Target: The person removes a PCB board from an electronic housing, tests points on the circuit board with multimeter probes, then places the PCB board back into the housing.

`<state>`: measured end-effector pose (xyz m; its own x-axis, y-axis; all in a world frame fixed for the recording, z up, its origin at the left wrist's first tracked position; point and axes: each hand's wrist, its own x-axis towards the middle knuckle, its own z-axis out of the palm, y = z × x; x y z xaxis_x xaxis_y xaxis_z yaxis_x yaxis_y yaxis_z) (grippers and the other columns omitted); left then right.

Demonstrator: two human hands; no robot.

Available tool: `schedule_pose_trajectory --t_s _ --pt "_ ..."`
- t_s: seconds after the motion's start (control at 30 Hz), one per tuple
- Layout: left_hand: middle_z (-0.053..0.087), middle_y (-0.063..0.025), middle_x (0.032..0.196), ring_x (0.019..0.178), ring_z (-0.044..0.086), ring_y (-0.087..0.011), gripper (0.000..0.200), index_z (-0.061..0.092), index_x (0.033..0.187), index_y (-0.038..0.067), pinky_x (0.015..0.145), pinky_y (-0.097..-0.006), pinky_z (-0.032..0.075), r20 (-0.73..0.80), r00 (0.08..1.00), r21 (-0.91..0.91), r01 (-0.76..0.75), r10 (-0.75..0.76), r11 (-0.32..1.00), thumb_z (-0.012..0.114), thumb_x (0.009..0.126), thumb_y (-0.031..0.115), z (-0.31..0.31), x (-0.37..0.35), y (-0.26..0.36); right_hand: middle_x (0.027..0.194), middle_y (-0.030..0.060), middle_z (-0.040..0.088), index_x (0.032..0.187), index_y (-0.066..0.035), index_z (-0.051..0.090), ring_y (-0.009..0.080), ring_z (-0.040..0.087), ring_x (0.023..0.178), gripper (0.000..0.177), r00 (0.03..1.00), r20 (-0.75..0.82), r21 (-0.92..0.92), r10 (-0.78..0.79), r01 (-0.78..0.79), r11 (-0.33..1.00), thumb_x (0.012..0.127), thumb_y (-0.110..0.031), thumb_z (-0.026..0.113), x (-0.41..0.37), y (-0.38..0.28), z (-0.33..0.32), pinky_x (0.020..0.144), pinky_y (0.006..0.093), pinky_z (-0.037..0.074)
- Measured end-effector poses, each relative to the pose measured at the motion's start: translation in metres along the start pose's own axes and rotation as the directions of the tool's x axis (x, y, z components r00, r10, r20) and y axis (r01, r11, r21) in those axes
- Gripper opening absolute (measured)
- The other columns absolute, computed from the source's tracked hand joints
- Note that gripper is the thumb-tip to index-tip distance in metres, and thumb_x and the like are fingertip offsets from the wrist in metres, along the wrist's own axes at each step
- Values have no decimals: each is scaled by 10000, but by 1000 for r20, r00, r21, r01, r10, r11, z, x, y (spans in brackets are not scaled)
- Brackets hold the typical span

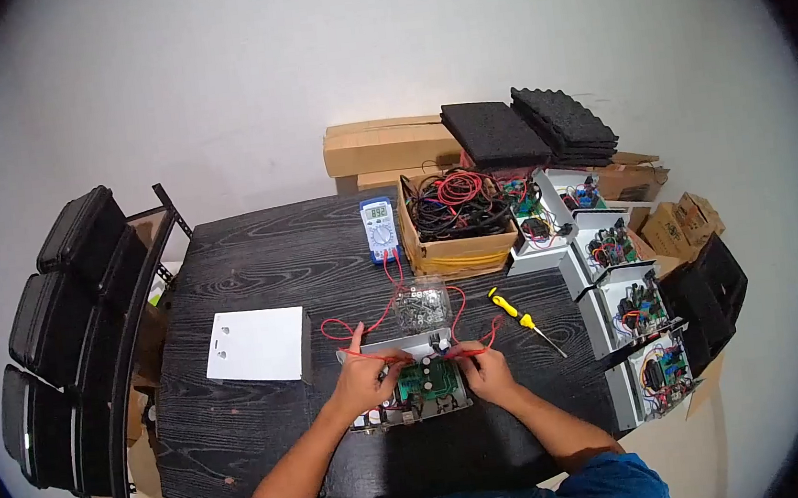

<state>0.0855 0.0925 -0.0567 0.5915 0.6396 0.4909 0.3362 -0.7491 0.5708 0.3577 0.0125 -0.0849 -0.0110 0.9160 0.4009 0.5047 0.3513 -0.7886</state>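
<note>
In front of me an open white metal case holds a green circuit board with several capacitors. My left hand is closed on a multimeter probe with a red lead, over the left side of the board. My right hand pinches another red-leaded probe at the right side. Both tips are too small to place exactly. Red leads run to a blue and white multimeter, whose display seems to read 892. Just behind the case stands a clear box of screws.
A white cover lies on the left of the black table. At right are a yellow screwdriver and several open white units. Behind stand a carton of cables and black foam. Black cases fill the left rack.
</note>
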Motion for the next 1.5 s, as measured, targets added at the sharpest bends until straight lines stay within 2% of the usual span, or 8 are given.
schedule_pose_trajectory --t_s 0.1,0.3,0.4,0.5,0.83,0.9,1.1,1.5 --pt "803 -5 968 941 778 -196 122 784 1015 116 1267 -676 174 2 1000 3 3 -3 1000 682 949 106 0 0 -2 1015 155 749 1102 -18 706 325 756 967 146 999 -2 -13 -36 36 999 969 7 649 1 -1 -1 887 396 583" --pt "809 -23 989 968 777 -223 160 785 1028 114 1273 -634 196 2 1000 -32 1 -1 999 651 946 82 0 1 -1 1182 167 710 1094 -26 707 328 711 1109 116 991 -20 -29 -136 135 990 984 -51 681 7 0 -3 959 400 558" --pt "806 -27 992 970 773 -229 154 782 1027 109 1267 -629 217 -5 1000 -55 10 -10 998 650 952 85 1 0 -2 1272 191 677 1094 -33 709 352 686 1174 129 986 -59 -54 -157 154 987 1004 -123 694 6 -2 -3 998 416 545" --pt "805 -29 994 967 771 -229 141 779 1026 106 1246 -618 258 -12 1000 -65 0 -1 998 650 968 102 1 0 -2 1221 223 698 1055 -24 725 366 670 1206 293 986 -64 -16 -153 152 988 1044 -312 677 9 -3 -2 1003 444 528" --pt "793 -14 1008 887 764 -232 100 727 1068 116 1151 -573 388 -29 999 -25 -46 46 999 652 1004 136 1 0 -1 1282 219 687 1081 -29 721 380 665 1230 222 989 -40 -17 -144 143 990 1048 -240 664 7 -4 -2 1026 442 525" --pt "798 -22 994 886 764 -227 113 761 1036 115 1162 -565 378 -3 1000 -38 -6 6 999 659 997 144 -1 0 0 1308 200 672 1122 -33 706 371 675 1201 156 984 -26 -66 -174 172 983 1041 -156 656 5 -1 -3 1015 425 537" --pt "800 -19 971 848 767 -223 120 781 1021 118 1170 -570 374 -26 1000 -52 -16 14 999 665 993 134 -3 1 6 1098 145 728 1102 -31 704 337 712 1050 115 991 -33 -38 -128 127 991 1015 -99 670 2 3 1 924 413 560" --pt "811 -22 969 876 783 -214 106 774 1002 94 1218 -597 320 -14 1000 0 -12 12 1000 673 968 94 -2 -1 5 1066 141 738 1087 -33 703 340 720 1025 102 991 -14 -50 -134 133 990 1006 -78 662 2 0 0 922 420 560"
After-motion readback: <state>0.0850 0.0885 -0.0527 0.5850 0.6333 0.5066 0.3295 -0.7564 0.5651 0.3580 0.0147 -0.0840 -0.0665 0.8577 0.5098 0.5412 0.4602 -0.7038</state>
